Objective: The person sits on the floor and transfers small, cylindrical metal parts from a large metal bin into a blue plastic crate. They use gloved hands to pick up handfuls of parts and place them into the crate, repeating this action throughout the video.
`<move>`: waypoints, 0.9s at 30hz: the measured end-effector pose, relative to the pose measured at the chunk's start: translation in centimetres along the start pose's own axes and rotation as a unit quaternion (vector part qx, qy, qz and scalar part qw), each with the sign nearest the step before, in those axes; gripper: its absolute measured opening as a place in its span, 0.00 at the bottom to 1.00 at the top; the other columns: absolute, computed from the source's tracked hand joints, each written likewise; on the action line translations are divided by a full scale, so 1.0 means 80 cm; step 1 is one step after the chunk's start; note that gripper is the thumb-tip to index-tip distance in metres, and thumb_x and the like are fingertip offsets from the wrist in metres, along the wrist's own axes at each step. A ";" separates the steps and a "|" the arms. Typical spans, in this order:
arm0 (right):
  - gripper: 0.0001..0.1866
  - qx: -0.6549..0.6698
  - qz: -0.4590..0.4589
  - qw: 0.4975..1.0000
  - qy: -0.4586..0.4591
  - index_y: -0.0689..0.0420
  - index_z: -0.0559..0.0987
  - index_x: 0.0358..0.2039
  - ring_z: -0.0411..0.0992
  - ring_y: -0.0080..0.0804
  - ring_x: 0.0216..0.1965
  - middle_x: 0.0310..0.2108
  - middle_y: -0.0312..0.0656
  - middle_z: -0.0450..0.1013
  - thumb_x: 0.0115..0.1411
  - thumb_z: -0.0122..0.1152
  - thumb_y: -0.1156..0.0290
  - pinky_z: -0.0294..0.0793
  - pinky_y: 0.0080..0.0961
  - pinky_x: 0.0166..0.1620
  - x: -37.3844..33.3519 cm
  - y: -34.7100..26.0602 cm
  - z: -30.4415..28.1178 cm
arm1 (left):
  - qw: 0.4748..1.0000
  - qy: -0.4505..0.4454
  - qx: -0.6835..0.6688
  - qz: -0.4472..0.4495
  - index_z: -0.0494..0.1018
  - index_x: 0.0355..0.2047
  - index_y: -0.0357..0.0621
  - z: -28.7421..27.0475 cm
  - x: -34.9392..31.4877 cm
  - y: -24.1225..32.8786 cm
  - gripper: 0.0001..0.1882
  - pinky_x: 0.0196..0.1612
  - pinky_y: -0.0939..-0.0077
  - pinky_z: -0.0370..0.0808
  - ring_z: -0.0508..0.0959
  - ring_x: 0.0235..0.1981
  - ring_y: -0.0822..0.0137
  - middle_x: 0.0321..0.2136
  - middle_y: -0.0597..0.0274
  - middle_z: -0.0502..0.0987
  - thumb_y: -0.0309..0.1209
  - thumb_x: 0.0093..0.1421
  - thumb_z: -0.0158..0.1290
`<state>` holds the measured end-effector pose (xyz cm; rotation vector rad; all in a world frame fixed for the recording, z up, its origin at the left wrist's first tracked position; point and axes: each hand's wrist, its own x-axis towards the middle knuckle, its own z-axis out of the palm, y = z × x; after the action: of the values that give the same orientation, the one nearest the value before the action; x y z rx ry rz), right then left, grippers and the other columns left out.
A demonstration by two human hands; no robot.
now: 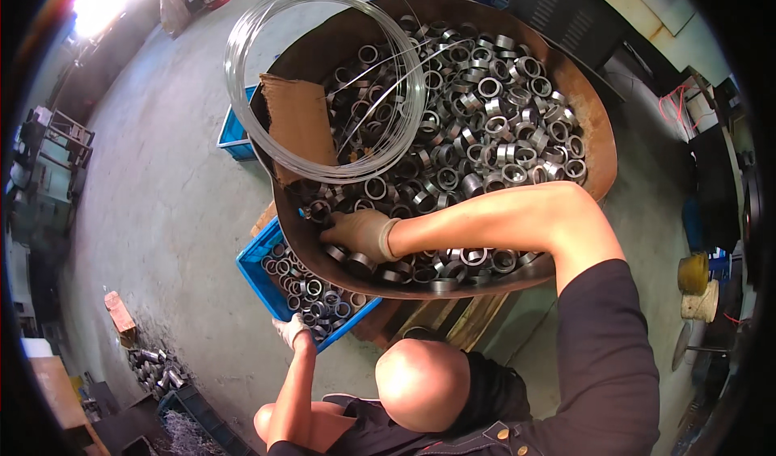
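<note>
Head view shows metal rings [490, 88] heaped in a brown tub [598, 137], openings facing mixed ways. Among them the right hand [360, 232] reaches, fingers leftward; its grasp cannot be told. The left hand [293, 331] holds a blue crate [349, 325], long axis slanting down rightward.

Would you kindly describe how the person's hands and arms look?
The left hand and right hand wear pale gloves, the right one ending in a cuff at the wrist. Both forearms are bare; a dark short sleeve stops above the right elbow.
</note>
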<state>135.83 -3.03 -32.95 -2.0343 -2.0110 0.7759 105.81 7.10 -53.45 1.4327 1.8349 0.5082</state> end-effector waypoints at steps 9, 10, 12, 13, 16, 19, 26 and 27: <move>0.34 0.198 0.010 0.980 0.010 0.55 0.75 0.50 0.75 0.40 0.48 0.45 0.47 0.75 0.39 0.73 0.63 0.73 0.32 0.50 -0.051 0.000 -0.084 | 0.998 -0.046 0.045 -0.019 0.51 0.67 0.37 -0.011 0.008 -0.008 0.44 0.61 0.59 0.65 0.70 0.57 0.44 0.58 0.38 0.67 0.32 0.51 0.57; 0.33 0.243 0.011 0.970 0.017 0.55 0.75 0.50 0.74 0.35 0.46 0.44 0.44 0.75 0.40 0.74 0.64 0.73 0.30 0.49 -0.062 -0.007 -0.098 | 0.998 -0.048 0.036 -0.012 0.52 0.67 0.37 -0.008 0.008 -0.009 0.44 0.62 0.59 0.65 0.69 0.57 0.45 0.58 0.39 0.67 0.32 0.51 0.57; 0.32 0.309 0.025 0.950 0.026 0.56 0.74 0.49 0.74 0.26 0.42 0.40 0.41 0.76 0.41 0.75 0.66 0.75 0.27 0.45 -0.076 -0.025 -0.124 | 0.999 -0.040 0.015 -0.005 0.53 0.66 0.38 -0.007 0.014 -0.021 0.43 0.62 0.59 0.64 0.69 0.58 0.45 0.58 0.39 0.67 0.32 0.51 0.56; 0.31 0.332 -0.011 0.942 0.050 0.57 0.74 0.49 0.73 0.26 0.40 0.38 0.39 0.74 0.43 0.75 0.68 0.75 0.26 0.44 -0.083 -0.030 -0.133 | 0.999 -0.042 0.015 -0.011 0.53 0.66 0.38 -0.005 0.014 -0.023 0.43 0.62 0.59 0.65 0.69 0.58 0.45 0.58 0.40 0.67 0.32 0.50 0.56; 0.28 0.439 -0.003 0.897 0.056 0.57 0.73 0.48 0.71 0.19 0.38 0.37 0.33 0.72 0.46 0.75 0.72 0.75 0.21 0.42 -0.094 -0.063 -0.163 | 0.999 -0.026 0.024 -0.023 0.57 0.64 0.42 -0.008 0.013 -0.024 0.41 0.61 0.58 0.66 0.70 0.56 0.45 0.56 0.41 0.69 0.33 0.50 0.56; 0.28 0.445 -0.007 0.892 0.080 0.56 0.72 0.49 0.71 0.16 0.37 0.37 0.30 0.72 0.48 0.74 0.74 0.74 0.17 0.41 -0.100 -0.102 -0.196 | 0.999 -0.033 0.024 -0.021 0.59 0.62 0.43 -0.011 0.003 -0.006 0.40 0.59 0.56 0.68 0.72 0.55 0.44 0.54 0.40 0.71 0.35 0.47 0.59; 0.25 0.339 -0.173 0.918 0.110 0.60 0.74 0.45 0.72 0.22 0.39 0.34 0.38 0.76 0.43 0.69 0.75 0.74 0.22 0.45 -0.021 -0.177 -0.189 | 0.998 -0.024 0.051 -0.023 0.59 0.62 0.38 -0.001 0.004 -0.004 0.40 0.58 0.57 0.69 0.73 0.54 0.43 0.52 0.38 0.72 0.34 0.48 0.58; 0.25 0.304 -0.144 0.940 0.056 0.60 0.75 0.45 0.74 0.26 0.39 0.35 0.43 0.77 0.43 0.68 0.74 0.74 0.24 0.45 -0.008 -0.187 -0.188 | 0.999 -0.015 0.035 -0.002 0.59 0.62 0.37 -0.002 0.002 -0.002 0.40 0.58 0.58 0.69 0.73 0.54 0.44 0.52 0.38 0.73 0.33 0.48 0.58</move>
<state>129.91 0.90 -12.99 -1.3710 -1.6692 1.0262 105.58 7.21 -53.50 1.4748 1.8473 0.4213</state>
